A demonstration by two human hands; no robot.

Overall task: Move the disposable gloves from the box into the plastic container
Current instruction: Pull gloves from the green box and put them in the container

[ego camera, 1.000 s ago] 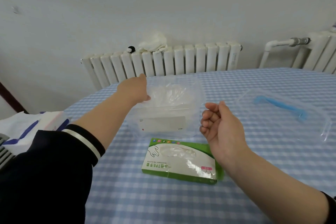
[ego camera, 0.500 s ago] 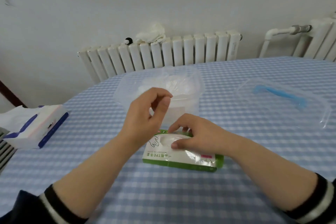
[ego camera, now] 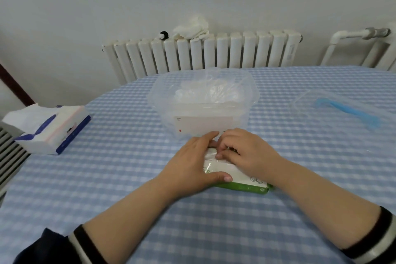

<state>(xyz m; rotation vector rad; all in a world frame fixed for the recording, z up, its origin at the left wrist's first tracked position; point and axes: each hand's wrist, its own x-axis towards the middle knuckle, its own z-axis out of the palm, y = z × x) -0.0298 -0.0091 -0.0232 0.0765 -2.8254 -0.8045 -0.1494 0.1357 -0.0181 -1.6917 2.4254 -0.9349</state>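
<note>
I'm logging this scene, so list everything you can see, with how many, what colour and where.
glove box: one, green and white, near middle of the table, under both hands
container: one, clear plastic, just behind the glove box, clear gloves inside
lid: one, clear with a blue handle, right on the table
tissue pack: one, white and blue, left edge of the table
table: one, blue-and-white checked cloth
radiator: one, white, by the wall behind the table
cloth: one, white, on the radiator
left hand: holds the glove box at its left end
right hand: fingers curled on top of the glove box
</note>
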